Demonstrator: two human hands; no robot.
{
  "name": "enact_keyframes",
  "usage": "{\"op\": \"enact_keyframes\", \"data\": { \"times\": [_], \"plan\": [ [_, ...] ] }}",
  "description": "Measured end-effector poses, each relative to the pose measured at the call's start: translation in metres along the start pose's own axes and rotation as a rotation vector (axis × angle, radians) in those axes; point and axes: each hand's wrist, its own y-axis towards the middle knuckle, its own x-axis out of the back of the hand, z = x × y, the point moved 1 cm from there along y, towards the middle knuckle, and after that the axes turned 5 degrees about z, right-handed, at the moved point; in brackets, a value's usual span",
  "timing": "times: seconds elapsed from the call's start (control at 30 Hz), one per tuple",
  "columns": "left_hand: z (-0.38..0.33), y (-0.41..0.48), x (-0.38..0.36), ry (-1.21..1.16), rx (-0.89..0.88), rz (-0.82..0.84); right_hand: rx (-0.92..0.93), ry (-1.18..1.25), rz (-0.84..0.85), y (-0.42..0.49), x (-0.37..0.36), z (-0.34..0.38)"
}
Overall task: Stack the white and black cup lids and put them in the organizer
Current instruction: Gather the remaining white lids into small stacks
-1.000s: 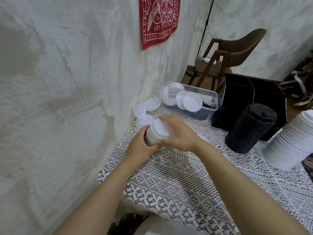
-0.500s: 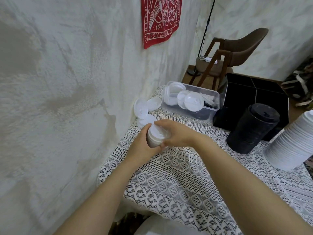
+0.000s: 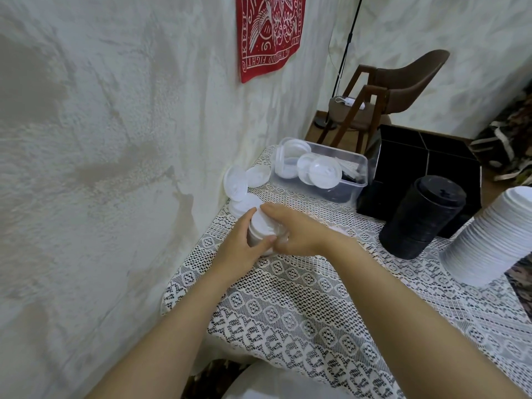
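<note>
Within the last second the right hand has slid from the top of the short white lid stack toward its right side. The left hand curls round the left, so both clasp it near the wall, well apart from the black organizer. I judge it is being squared up. The red banner partly reads "KEEP" and "FIGHT"

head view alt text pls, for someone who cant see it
A left hand and right hand grip a short stack of white lids at a lace-covered table by a wall. A tall black lid stack and tall white lid stack stand at right.
</note>
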Motion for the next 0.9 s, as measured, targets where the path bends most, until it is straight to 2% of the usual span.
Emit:
{"op": "enact_keyframes", "data": {
  "times": [0.07,0.2,0.23,0.3,0.37,0.47,0.77,0.9],
  "plan": [
    [-0.002,0.000,0.000,0.007,0.003,-0.003,-0.051,0.058,-0.113,-0.010,0.000,-0.010],
    [-0.002,0.001,0.001,0.044,0.011,-0.009,-0.246,0.223,-0.509,-0.041,0.002,-0.049],
    [-0.002,0.000,0.001,0.056,0.014,-0.011,-0.301,0.246,-0.564,-0.049,0.000,-0.058],
    [-0.002,0.001,0.001,0.059,0.018,-0.013,-0.396,0.218,-0.560,-0.060,-0.008,-0.071],
    [-0.003,0.000,0.001,0.054,0.019,-0.013,-0.452,0.204,-0.470,-0.065,-0.017,-0.077],
    [-0.003,0.000,0.001,0.048,0.020,-0.009,-0.435,0.231,-0.386,-0.063,-0.025,-0.077],
    [-0.003,0.000,0.002,0.039,0.019,-0.014,-0.441,0.244,-0.470,-0.068,-0.026,-0.076],
    [-0.003,0.000,0.002,0.037,0.029,-0.021,-0.362,0.279,-0.533,-0.060,-0.018,-0.063]
  ]
}}
